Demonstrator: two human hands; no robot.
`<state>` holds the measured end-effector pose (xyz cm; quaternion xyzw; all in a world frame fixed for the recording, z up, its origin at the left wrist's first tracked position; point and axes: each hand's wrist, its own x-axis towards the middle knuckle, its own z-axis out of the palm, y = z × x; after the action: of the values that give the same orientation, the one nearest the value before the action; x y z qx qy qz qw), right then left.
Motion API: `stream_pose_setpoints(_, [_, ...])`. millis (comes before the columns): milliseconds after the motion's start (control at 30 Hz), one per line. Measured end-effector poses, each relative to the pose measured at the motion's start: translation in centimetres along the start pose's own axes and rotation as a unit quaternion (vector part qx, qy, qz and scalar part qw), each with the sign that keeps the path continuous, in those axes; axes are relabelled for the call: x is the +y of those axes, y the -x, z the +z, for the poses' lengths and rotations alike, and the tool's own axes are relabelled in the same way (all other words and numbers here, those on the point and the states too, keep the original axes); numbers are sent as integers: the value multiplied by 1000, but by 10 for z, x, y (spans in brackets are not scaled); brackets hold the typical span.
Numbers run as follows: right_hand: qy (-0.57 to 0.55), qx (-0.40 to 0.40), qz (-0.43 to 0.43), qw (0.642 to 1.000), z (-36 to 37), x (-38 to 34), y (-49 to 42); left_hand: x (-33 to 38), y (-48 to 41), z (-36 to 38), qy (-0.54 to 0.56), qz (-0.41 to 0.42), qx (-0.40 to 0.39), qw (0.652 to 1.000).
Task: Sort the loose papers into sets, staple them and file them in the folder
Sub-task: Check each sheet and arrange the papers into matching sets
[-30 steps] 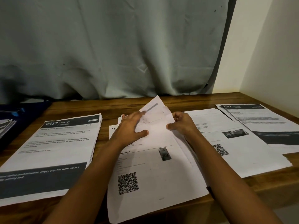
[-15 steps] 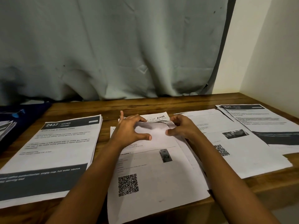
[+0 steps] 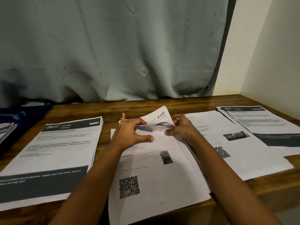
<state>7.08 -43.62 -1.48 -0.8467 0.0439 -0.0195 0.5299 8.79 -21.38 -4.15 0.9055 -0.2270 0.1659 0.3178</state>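
A middle stack of printed sheets with a QR code lies in front of me on the wooden table. Its far end is curled up and back, showing handwriting on the underside. My left hand rests spread on the top sheet, fingertips at the fold. My right hand pinches the lifted far edge between thumb and fingers. A thick stack headed 2437 lies to the left. Two more sets lie to the right: one with a QR code, one headed 2641.
A dark blue folder with a few papers sits at the far left edge. A grey curtain hangs behind the table. A pale wall closes the right side. The middle stack overhangs the table's front edge.
The far end of the top sheets stood high a second ago, dropped almost flat, and now curls up again, showing handwriting. Both hands stay at the fold.
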Motion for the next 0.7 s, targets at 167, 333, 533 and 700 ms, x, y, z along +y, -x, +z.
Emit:
stream_pose_setpoints(167, [31,12,-23,999,2,-2,3,7,2,-3,-28,-18,3,999])
stream_pose_setpoints(333, [44,8,-39,998,1,0,3,11,3,-5,-21,-14,-24,999])
stream_pose_setpoints(533, [51,12,-45,998,0,1,6,18,5,-7,13,0,-26,1000])
stream_pose_setpoints(700, [59,10,-74,996,0,-1,11,13,5,-7,41,-4,13,999])
